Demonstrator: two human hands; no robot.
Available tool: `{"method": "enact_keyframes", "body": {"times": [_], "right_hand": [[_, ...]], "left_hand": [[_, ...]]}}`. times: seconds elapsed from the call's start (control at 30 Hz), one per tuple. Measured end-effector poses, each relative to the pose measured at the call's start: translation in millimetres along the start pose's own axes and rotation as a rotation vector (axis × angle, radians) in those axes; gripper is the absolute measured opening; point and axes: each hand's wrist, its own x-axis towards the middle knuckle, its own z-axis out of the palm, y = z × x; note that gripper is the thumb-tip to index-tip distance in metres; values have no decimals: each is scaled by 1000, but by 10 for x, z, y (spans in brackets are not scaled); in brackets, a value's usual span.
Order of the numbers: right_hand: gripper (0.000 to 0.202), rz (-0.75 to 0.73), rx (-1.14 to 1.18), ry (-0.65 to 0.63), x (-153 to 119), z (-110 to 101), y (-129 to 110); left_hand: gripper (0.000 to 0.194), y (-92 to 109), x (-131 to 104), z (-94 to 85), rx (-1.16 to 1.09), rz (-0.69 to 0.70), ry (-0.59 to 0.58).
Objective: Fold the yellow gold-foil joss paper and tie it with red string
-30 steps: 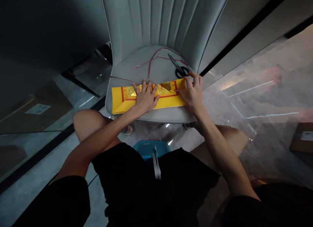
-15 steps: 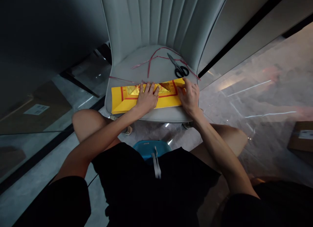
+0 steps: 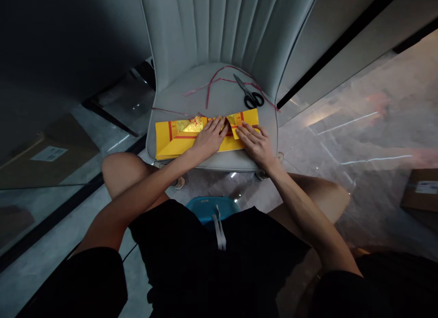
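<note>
A stack of yellow joss paper (image 3: 171, 142), printed in red and gold, lies lengthwise on the seat of the grey chair (image 3: 174, 96). Its right part has a flap (image 3: 236, 130) turned over toward the middle. My left hand (image 3: 210, 138) rests on the middle of the paper, fingers stretched and touching the inner side of the flap. On the right end, my right hand (image 3: 255, 144) lies with its fingers extended over the folded part. The paper directly under both hands is hidden.
Black-handled scissors (image 3: 249, 93) lie behind the paper, beside thin red plastic strips (image 3: 212, 83). A blue basin (image 3: 205, 206) stands on the floor below the seat. Cardboard boxes appear at left (image 3: 65, 153) and right (image 3: 419, 190).
My right hand has moved left and inward from the paper's far right corner, and a flap there is now folded over. My left hand has shifted slightly right.
</note>
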Motion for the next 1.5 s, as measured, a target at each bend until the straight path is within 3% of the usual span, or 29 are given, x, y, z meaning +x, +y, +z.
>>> {"method": "enact_keyframes", "body": {"times": [0.2,0.43,0.53,0.87,1.1,1.5], "right_hand": [[45,12,52,-36,-34,8,-79],[38,373,177,193,107,38,65],[33,443,197,225,202,7,117],[44,219,21,-49,212,28,43],[46,63,79,-155,137,8,63],[47,5,78,-241,121,-78,-67]], "left_hand": [[61,-22,5,10,-3,5,-22],[62,-56,17,66,-19,61,4],[61,-53,23,52,-16,57,-17],[61,-73,33,93,-25,74,6],[61,-71,36,80,-29,64,-3],[61,-53,-2,56,-35,33,16]]}}
